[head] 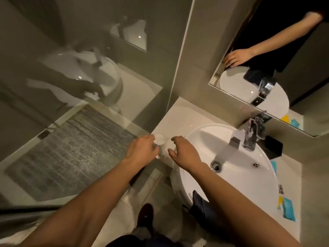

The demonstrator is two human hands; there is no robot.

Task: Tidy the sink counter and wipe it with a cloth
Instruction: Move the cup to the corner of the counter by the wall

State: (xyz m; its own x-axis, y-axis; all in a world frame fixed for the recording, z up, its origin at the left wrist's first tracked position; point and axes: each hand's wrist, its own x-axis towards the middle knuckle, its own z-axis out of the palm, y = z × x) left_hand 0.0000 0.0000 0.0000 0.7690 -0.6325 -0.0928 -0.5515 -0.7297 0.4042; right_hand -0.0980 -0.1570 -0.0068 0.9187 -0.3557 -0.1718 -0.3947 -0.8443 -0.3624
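A white oval sink (249, 184) sits on a pale stone counter (179, 120). Water runs from the chrome tap (249, 138) into the basin. My left hand (142, 150) grips a clear glass (159, 139) that stands at the counter's left front corner. Just right of the glass, my right hand (183, 152) hovers over the sink's left rim with its fingers spread and nothing in it. A dark cloth (200, 204) hangs over the sink's front rim, under my right forearm.
Blue and yellow sachets (288, 209) lie on the counter right of the sink, and a black box (273, 145) stands behind the tap. A mirror (267, 68) covers the back wall. A glass partition (71, 122) borders the counter's left edge.
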